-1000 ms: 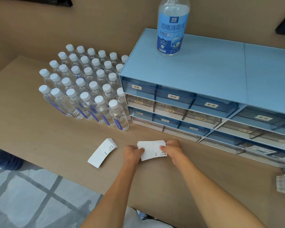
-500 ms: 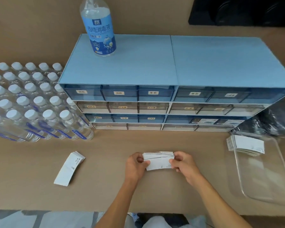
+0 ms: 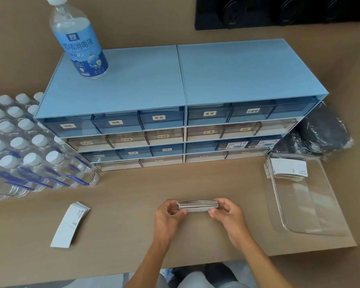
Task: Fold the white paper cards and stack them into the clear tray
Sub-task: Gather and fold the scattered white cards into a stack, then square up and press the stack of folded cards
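A small bundle of folded white cards (image 3: 197, 205) is held edge-on just above the table, near its front middle. My left hand (image 3: 168, 216) pinches its left end and my right hand (image 3: 227, 215) pinches its right end. At the right stands the clear tray (image 3: 312, 206), with a stack of folded white cards (image 3: 288, 170) in its far left corner. A loose pile of unfolded white cards (image 3: 71, 223) lies on the table to the left of my hands.
A blue drawer cabinet (image 3: 175, 104) fills the back of the table, with a large sanitiser bottle (image 3: 79, 38) on top. Several small water bottles (image 3: 27, 146) stand at the left. A black bagged item (image 3: 320, 134) lies behind the tray.
The view has swung right, bringing the tray fully into sight. The cards in my hands have turned from flat-facing to edge-on, squared into a tight bundle.
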The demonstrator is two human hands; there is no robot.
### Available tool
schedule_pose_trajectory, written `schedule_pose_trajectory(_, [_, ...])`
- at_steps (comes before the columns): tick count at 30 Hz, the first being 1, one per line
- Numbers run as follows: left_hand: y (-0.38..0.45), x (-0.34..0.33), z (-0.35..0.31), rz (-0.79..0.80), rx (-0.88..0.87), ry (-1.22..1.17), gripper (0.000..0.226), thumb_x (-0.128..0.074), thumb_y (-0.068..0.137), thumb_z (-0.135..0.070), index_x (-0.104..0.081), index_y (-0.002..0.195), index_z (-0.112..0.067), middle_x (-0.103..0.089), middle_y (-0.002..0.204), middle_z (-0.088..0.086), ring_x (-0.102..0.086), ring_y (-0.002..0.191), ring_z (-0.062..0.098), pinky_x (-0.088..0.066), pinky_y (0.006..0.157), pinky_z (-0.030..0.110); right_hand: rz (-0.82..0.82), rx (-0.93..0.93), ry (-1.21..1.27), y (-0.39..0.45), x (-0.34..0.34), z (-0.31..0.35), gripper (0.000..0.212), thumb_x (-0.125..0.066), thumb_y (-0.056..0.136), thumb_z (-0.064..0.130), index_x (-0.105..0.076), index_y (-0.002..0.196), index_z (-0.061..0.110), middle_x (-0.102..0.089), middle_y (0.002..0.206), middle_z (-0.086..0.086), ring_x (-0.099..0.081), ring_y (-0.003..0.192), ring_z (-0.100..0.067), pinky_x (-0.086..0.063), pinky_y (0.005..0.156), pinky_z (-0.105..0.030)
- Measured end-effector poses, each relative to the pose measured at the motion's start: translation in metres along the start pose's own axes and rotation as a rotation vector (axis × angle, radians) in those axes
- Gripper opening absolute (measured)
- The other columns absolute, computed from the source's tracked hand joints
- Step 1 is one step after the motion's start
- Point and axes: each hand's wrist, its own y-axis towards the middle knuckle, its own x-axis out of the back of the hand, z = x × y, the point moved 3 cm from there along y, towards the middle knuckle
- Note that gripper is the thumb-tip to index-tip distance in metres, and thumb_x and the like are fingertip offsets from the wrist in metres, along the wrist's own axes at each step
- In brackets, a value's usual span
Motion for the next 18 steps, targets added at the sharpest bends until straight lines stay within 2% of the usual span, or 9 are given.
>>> schedule_pose_trajectory(4, [-0.005, -0.001, 0.003, 0.009, 0.009, 0.005, 0.027, -0.078, 0.077, 0.001, -0.069, 0.101, -0.009, -0.070, 0.067, -0.002, -0.063, 0.057, -0.003, -0.049, 0.055, 0.010, 0.031, -0.026, -0.029, -0.004, -0.001, -0.006, 0.032, -0.069, 0.080, -0.011, -0.067, 0.109, 0.004, -0.071, 0.109, -0.019, -0.065, 0.086, -0.021, -0.053, 0.085, -0.031])
schedule_pose_trajectory(9, [-0.009, -0.005, 0.008, 0.035, 0.031, -0.077, 0.035, -0.078, 0.080, -0.003, -0.067, 0.110, -0.018, -0.076, 0.071, -0.002, -0.069, 0.069, -0.010, -0.049, 0.059, 0.004, 0.025, -0.035, -0.012, -0.004, -0.001, -0.014, 0.033, -0.074, 0.082, 0.004, -0.069, 0.113, 0.013, -0.071, 0.108, -0.015, -0.067, 0.087, -0.021, -0.053, 0.091, -0.035])
schedule_pose_trajectory(12, [-0.013, -0.008, 0.010, 0.045, 0.045, -0.195, 0.035, -0.075, 0.083, -0.005, -0.069, 0.113, -0.024, -0.080, 0.087, -0.007, -0.073, 0.079, 0.000, -0.053, 0.066, 0.011, 0.001, -0.044, 0.077, -0.002, -0.007, -0.018, 0.034, -0.071, 0.087, 0.011, -0.065, 0.120, 0.009, -0.071, 0.100, -0.012, -0.071, 0.083, -0.018, -0.057, 0.087, -0.032])
schedule_pose_trajectory(14, [-0.015, -0.012, 0.011, 0.067, 0.039, -0.230, 0.034, -0.073, 0.086, -0.010, -0.070, 0.115, -0.026, -0.080, 0.094, -0.005, -0.073, 0.082, 0.005, -0.054, 0.068, 0.014, -0.023, -0.045, 0.127, 0.000, -0.014, -0.020, 0.032, -0.067, 0.091, 0.016, -0.064, 0.122, 0.007, -0.070, 0.096, -0.015, -0.072, 0.079, -0.017, -0.059, 0.081, -0.029])
schedule_pose_trajectory(18, [-0.018, -0.023, 0.010, 0.082, 0.060, -0.308, 0.037, -0.071, 0.089, -0.031, -0.066, 0.125, -0.025, -0.078, 0.105, 0.000, -0.074, 0.097, 0.015, -0.058, 0.077, 0.022, -0.056, -0.049, 0.170, 0.003, -0.024, -0.020, 0.027, -0.062, 0.095, 0.023, -0.063, 0.119, 0.011, -0.070, 0.100, -0.027, -0.071, 0.081, -0.025, -0.059, 0.082, -0.036])
